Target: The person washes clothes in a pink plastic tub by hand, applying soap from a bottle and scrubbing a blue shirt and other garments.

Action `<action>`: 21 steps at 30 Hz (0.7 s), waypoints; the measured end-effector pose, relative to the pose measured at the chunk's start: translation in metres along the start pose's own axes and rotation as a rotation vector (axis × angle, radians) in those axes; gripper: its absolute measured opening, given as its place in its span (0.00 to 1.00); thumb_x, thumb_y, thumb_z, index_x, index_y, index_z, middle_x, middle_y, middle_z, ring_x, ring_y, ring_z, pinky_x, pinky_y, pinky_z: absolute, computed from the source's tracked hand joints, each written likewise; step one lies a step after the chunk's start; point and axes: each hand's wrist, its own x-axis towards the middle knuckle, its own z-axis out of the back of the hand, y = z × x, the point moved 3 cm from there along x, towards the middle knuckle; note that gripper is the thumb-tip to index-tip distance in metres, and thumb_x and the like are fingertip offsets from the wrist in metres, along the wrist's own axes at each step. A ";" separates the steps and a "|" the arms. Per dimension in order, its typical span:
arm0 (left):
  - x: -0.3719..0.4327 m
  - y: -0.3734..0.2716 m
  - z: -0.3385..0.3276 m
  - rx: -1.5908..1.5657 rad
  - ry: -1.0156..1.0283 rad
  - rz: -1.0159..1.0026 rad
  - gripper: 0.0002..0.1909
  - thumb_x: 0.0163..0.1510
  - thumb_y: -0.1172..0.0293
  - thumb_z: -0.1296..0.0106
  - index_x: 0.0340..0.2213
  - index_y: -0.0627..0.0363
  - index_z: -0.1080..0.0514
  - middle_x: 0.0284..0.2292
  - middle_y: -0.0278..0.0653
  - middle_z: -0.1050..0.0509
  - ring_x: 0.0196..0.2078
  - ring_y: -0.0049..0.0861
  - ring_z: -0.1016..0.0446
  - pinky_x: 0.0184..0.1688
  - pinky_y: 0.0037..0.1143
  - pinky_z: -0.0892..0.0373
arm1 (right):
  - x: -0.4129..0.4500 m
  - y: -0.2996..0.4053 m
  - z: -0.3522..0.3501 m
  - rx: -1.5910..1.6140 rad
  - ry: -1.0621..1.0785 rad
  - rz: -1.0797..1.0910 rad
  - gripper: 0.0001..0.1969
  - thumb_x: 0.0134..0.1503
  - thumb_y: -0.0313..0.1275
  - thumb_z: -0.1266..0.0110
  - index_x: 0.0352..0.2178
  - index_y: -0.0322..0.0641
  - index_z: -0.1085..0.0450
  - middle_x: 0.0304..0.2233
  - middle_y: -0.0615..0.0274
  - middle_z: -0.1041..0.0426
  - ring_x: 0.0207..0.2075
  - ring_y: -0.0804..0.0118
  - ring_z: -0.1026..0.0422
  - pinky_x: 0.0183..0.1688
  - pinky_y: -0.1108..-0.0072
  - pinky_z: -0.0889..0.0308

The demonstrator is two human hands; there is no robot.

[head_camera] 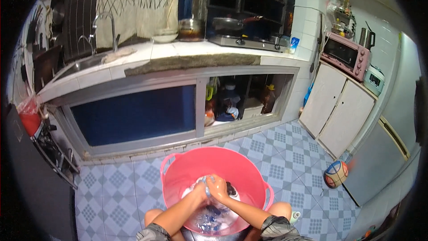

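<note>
In front of me stands a large pink plastic tub (220, 160) with loop handles, holding soapy water and wet laundry (214, 211) in dark blue and white. My left hand (200, 190) and my right hand (216, 187) are pressed together over the tub. Between them is a bunched light-blue cloth (208, 187), gripped by both. Wet suds shine on my right hand. A dark piece of laundry (230, 188) lies just beyond it. The lower part of the cloth is hidden by my hands.
A white bottle (295, 216) stands right of the tub on the blue tiled floor (115, 194). Farther right, a basketball (336, 174) rests by the refrigerator (374, 160). Ahead runs a tiled counter (187, 48) with a sink (78, 65) and a gas stove (240, 42).
</note>
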 end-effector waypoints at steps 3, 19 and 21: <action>0.007 0.006 0.045 -0.014 -0.107 0.016 0.12 0.55 0.63 0.65 0.31 0.55 0.33 0.26 0.39 0.29 0.25 0.31 0.28 0.24 0.33 0.30 | 0.010 -0.022 -0.024 -0.064 -0.001 -0.087 0.22 0.48 0.47 0.55 0.29 0.36 0.30 0.23 0.45 0.30 0.29 0.45 0.31 0.34 0.64 0.37; -0.058 -0.011 -0.036 0.319 0.046 0.068 0.22 0.48 0.66 0.47 0.43 0.59 0.39 0.38 0.41 0.30 0.38 0.31 0.28 0.36 0.29 0.27 | 0.031 -0.007 0.011 1.222 0.384 -0.345 0.08 0.46 0.21 0.47 0.27 0.39 0.39 0.29 0.49 0.29 0.34 0.59 0.29 0.36 0.73 0.31; -0.067 -0.010 -0.054 0.380 0.233 0.118 0.18 0.48 0.69 0.48 0.41 0.61 0.37 0.34 0.42 0.29 0.32 0.31 0.26 0.36 0.26 0.26 | 0.032 0.005 0.022 1.275 0.374 -0.316 0.08 0.47 0.22 0.47 0.27 0.39 0.39 0.27 0.54 0.29 0.32 0.64 0.29 0.36 0.76 0.31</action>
